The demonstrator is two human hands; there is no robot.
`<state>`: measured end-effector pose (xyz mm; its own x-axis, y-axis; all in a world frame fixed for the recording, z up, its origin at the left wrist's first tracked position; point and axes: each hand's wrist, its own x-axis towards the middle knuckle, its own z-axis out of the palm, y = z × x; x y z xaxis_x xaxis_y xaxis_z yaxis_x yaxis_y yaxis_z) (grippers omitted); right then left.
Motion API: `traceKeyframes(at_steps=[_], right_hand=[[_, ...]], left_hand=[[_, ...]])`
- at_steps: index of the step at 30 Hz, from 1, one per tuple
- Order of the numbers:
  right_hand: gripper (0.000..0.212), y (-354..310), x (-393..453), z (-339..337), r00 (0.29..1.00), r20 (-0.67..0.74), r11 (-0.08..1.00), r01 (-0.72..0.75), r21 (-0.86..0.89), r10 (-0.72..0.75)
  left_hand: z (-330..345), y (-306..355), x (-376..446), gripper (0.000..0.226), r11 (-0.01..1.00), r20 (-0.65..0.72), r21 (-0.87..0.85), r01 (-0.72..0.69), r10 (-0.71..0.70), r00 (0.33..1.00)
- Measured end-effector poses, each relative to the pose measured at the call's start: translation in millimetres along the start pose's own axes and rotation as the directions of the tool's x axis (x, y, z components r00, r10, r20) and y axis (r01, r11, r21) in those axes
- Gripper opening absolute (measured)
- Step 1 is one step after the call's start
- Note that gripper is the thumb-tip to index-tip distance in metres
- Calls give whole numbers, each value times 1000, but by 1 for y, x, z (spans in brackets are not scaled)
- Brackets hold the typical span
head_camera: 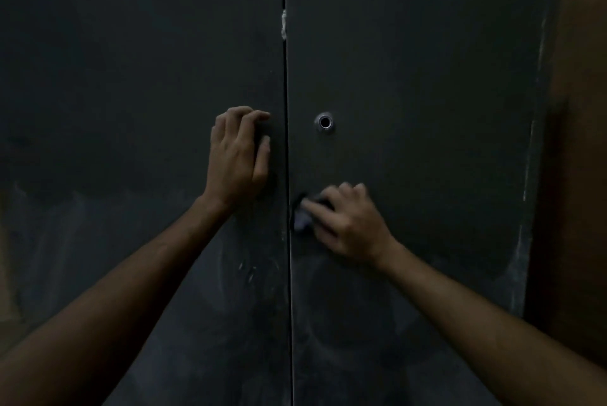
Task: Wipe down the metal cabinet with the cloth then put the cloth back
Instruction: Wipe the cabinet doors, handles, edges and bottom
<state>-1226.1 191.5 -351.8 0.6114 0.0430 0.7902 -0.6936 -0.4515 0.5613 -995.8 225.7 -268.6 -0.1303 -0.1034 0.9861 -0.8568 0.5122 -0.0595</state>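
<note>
Dim light on the dark metal cabinet (pixel 410 60), both doors closed. Left hand (pixel 238 156) rests on the left door beside the centre seam, fingers (pixel 259 116) loosely bent, holding nothing. Right hand (pixel 348 221) presses the pale cloth (pixel 302 220) to the right door at the seam, fingers seemingly curled round it, though it's blurred. Round lock (pixel 325 122) sits above.

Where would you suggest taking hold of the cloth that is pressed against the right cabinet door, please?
Probably the pale bunched end of the cloth, which sticks out left of the right hand beside the door seam. Come from the left or below; the rest lies hidden under the fingers, flat against the cabinet door.
</note>
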Motion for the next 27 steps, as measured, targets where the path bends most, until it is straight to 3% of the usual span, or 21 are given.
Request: traceKeyframes(at_steps=[2,3,4,5,6,7,8,9,10,11,13,15,16,17,18,20,21,22,24,26,27], right_hand=[[41,6,25,-3,925,-116,932,-363,17,362],[41,-3,32,0,862,-157,876,-481,44,482],[41,-16,33,6,845,-171,862,-503,70,507],[43,-31,28,12,892,-139,902,-424,77,431],[45,-45,16,18,968,-81,970,-234,59,239],[45,-55,2,21,1000,6,999,7,41,-7],[45,-59,-11,20,973,101,978,203,39,-206],[45,-55,-15,17,941,157,954,297,46,-301],[43,-48,-12,14,943,150,955,294,39,-296],[42,-40,-2,12,971,112,978,208,25,-210],[40,-28,29,8,991,-12,991,-133,8,133],[40,-35,48,9,911,-98,916,-396,59,400],[40,-45,47,14,900,-102,906,-416,81,423],[42,-56,40,19,932,-69,933,-349,84,355],[43,-67,28,25,981,-19,980,-189,63,191],[45,-72,9,27,976,117,983,181,31,-183],[44,-63,12,24,953,140,964,266,25,-267],[41,-53,24,20,957,133,966,258,8,-257],[35,-37,56,14,999,38,1000,15,-25,-14],[35,-40,79,10,958,-55,959,-283,4,283],[36,-52,77,15,941,-78,944,-329,32,330]], left_hand=[[1,-1,0,37,1000,2,3,4,-4,1000],[0,-2,0,37,1000,9,3,5,-5,1000],[-1,-3,0,37,1000,21,3,2,-2,1000],[-3,-4,0,38,1000,37,2,-4,4,999],[-5,-5,1,39,1000,53,2,-13,13,999],[-7,-6,1,41,1000,70,2,-26,26,997],[-9,-9,1,42,999,90,3,-43,42,995],[-12,-12,1,44,998,112,10,-67,65,992],[-15,-16,1,46,995,136,25,-97,93,986],[-17,-19,1,48,990,158,48,-130,121,980],[-20,-25,1,51,979,189,87,-183,164,968],[-21,-26,2,52,972,204,112,-207,181,962],[-21,-27,2,53,969,211,122,-215,186,960],[-21,-27,2,53,967,216,129,-220,190,958],[-21,-27,2,53,966,219,133,-222,190,957],[-22,-27,2,54,965,234,134,-224,189,954],[-22,-27,2,55,965,239,137,-224,188,953],[-22,-27,2,55,964,237,145,-225,187,953],[-22,-26,1,54,963,230,155,-221,182,956],[-22,-27,1,55,965,239,156,-210,169,956],[-23,-28,1,55,965,248,158,-211,168,954]])
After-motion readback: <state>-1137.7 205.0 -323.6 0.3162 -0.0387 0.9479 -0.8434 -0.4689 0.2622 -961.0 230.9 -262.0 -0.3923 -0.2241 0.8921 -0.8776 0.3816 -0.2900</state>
